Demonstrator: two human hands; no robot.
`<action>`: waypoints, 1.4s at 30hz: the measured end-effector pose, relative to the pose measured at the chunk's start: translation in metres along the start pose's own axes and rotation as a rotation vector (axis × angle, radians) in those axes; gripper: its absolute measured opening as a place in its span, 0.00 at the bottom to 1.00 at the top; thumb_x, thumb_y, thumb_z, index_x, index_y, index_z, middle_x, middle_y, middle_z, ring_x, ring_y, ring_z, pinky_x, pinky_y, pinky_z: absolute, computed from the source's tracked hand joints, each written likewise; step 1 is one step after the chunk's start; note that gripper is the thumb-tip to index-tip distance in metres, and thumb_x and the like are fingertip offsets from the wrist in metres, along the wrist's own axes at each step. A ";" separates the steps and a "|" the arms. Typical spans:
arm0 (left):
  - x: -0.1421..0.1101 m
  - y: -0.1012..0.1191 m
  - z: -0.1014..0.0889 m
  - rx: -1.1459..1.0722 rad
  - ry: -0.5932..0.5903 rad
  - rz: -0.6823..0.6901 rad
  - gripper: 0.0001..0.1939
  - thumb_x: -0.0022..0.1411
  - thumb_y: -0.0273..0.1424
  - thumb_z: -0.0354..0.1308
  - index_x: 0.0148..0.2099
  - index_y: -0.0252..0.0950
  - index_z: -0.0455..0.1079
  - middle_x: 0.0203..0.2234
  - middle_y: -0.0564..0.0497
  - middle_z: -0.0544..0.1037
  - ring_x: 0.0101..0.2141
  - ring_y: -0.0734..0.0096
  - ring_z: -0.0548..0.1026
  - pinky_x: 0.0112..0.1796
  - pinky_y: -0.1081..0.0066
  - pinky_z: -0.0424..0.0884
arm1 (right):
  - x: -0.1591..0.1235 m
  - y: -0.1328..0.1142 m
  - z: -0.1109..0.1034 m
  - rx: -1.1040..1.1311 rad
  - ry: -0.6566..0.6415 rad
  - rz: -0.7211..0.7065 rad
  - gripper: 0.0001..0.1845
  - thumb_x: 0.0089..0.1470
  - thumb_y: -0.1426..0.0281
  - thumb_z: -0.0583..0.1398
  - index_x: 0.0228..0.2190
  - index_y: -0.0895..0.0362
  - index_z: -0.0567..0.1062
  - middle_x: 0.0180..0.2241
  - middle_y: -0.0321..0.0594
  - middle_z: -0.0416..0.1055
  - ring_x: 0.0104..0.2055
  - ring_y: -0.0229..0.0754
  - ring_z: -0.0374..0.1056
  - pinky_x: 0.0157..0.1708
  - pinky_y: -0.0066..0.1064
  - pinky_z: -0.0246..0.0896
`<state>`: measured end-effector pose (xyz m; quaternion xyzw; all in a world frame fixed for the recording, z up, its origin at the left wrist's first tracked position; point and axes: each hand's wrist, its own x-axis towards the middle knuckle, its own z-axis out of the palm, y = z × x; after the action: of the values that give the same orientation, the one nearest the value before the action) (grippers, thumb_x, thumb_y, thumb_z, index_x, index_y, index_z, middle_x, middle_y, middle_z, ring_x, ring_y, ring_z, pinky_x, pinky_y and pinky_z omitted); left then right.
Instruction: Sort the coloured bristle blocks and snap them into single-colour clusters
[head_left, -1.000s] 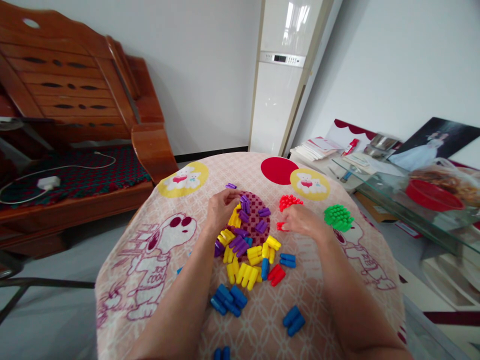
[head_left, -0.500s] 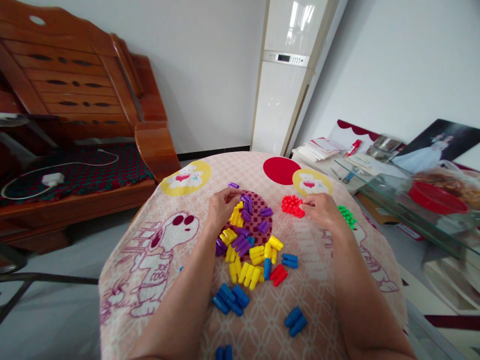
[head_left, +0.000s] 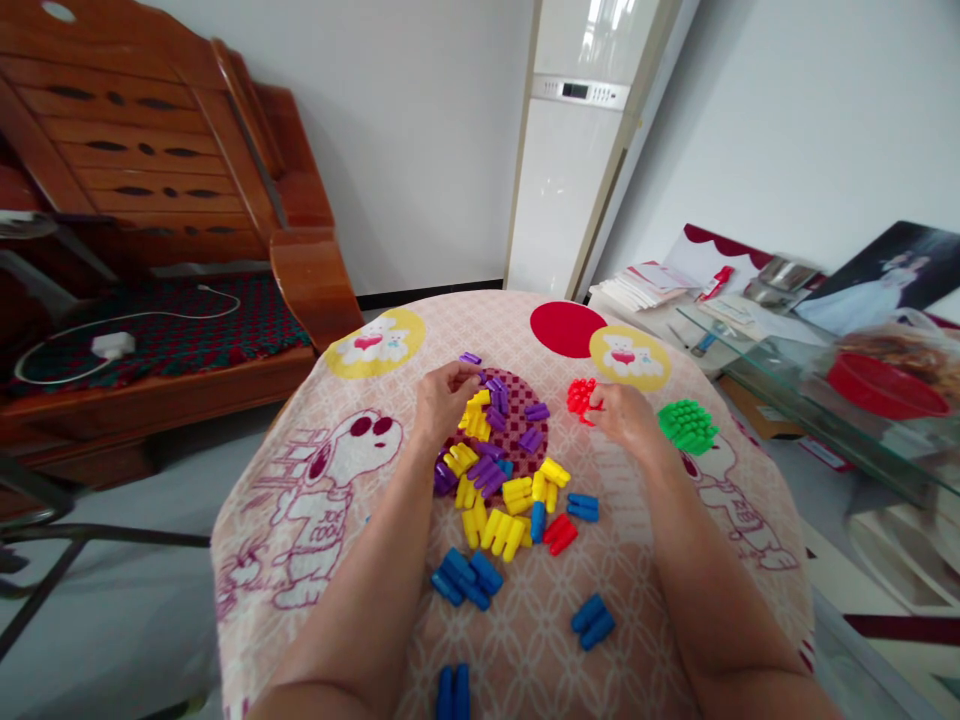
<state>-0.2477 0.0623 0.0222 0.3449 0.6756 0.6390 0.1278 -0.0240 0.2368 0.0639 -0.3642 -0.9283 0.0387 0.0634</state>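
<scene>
My right hand [head_left: 624, 415] is closed at the right side of a cluster of red bullet-shaped plastic blocks [head_left: 580, 395]; its fingers grip the near right part and hide some of it. My left hand [head_left: 444, 402] is pinched at the far left of a loose pile of the same kind of blocks. Beside its fingertips lie purple blocks [head_left: 496, 392] and yellow blocks [head_left: 475, 418]. What the left fingers hold, if anything, is too small to make out. A tight cluster of green blocks [head_left: 688, 427] stands right of my right hand.
Blue blocks [head_left: 466, 577], more yellow blocks [head_left: 504, 534] and a red block piece [head_left: 560, 534] lie nearer me on the patterned tablecloth [head_left: 540, 650]. A glass shelf [head_left: 787, 385] with a red basin [head_left: 889, 384] stands at right, a wooden bench [head_left: 315, 270] at left.
My right hand has shifted left against the red cluster and now covers its right part, leaving more of the green cluster in sight. My left hand stays almost in place. The view has tilted slightly.
</scene>
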 end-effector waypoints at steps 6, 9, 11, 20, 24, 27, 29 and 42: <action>0.006 -0.009 -0.005 0.066 0.068 -0.019 0.13 0.51 0.33 0.60 0.39 0.33 0.78 0.28 0.48 0.81 0.29 0.67 0.78 0.32 0.71 0.74 | -0.029 -0.027 -0.035 0.282 0.009 -0.218 0.11 0.53 0.69 0.57 0.26 0.59 0.78 0.24 0.38 0.73 0.28 0.38 0.65 0.30 0.28 0.51; 0.010 -0.014 -0.014 0.010 0.145 -0.064 0.14 0.50 0.33 0.60 0.39 0.33 0.78 0.28 0.47 0.81 0.28 0.67 0.78 0.32 0.70 0.75 | -0.059 -0.038 -0.034 0.192 -0.294 -0.374 0.12 0.53 0.70 0.57 0.23 0.58 0.78 0.22 0.37 0.72 0.27 0.37 0.64 0.28 0.28 0.48; 0.012 -0.013 -0.022 -0.081 0.215 -0.104 0.14 0.49 0.32 0.60 0.39 0.32 0.77 0.27 0.48 0.80 0.27 0.69 0.78 0.32 0.70 0.75 | -0.082 -0.042 -0.022 0.145 -0.436 -0.460 0.10 0.54 0.68 0.59 0.28 0.55 0.80 0.26 0.37 0.75 0.30 0.39 0.67 0.30 0.28 0.49; 0.018 -0.009 -0.047 -0.319 0.385 -0.211 0.13 0.45 0.29 0.60 0.36 0.30 0.74 0.25 0.51 0.78 0.23 0.77 0.74 0.30 0.73 0.74 | -0.127 -0.057 -0.003 0.019 -0.430 -0.351 0.12 0.57 0.62 0.60 0.35 0.57 0.78 0.31 0.45 0.78 0.32 0.44 0.71 0.30 0.29 0.52; 0.018 -0.011 -0.046 -0.362 0.386 -0.202 0.13 0.44 0.29 0.60 0.35 0.31 0.74 0.24 0.52 0.77 0.22 0.78 0.73 0.29 0.75 0.73 | -0.116 -0.042 -0.018 0.292 -0.194 -0.212 0.10 0.55 0.64 0.60 0.35 0.56 0.78 0.30 0.40 0.77 0.30 0.40 0.70 0.30 0.27 0.55; 0.016 -0.008 -0.042 -0.372 0.355 -0.216 0.13 0.43 0.29 0.60 0.35 0.31 0.74 0.24 0.52 0.77 0.23 0.78 0.73 0.29 0.75 0.73 | -0.101 -0.017 -0.012 0.518 0.008 -0.071 0.15 0.54 0.62 0.60 0.40 0.57 0.77 0.29 0.38 0.77 0.29 0.40 0.70 0.30 0.27 0.59; 0.015 -0.007 -0.038 -0.372 0.337 -0.229 0.13 0.43 0.29 0.60 0.35 0.31 0.74 0.24 0.52 0.76 0.23 0.77 0.73 0.29 0.74 0.72 | -0.089 0.000 -0.004 0.593 0.141 0.034 0.17 0.53 0.60 0.60 0.40 0.58 0.77 0.28 0.38 0.76 0.29 0.41 0.70 0.30 0.27 0.61; 0.012 -0.007 -0.026 -0.332 0.271 -0.247 0.12 0.44 0.30 0.62 0.34 0.31 0.74 0.25 0.51 0.77 0.23 0.76 0.73 0.30 0.72 0.73 | -0.036 -0.026 0.042 0.307 0.284 0.180 0.13 0.54 0.62 0.58 0.26 0.57 0.77 0.28 0.43 0.77 0.29 0.41 0.68 0.32 0.28 0.58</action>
<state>-0.2744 0.0501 0.0230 0.1454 0.6094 0.7611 0.1680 -0.0217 0.1922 0.0221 -0.4336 -0.8570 0.1335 0.2443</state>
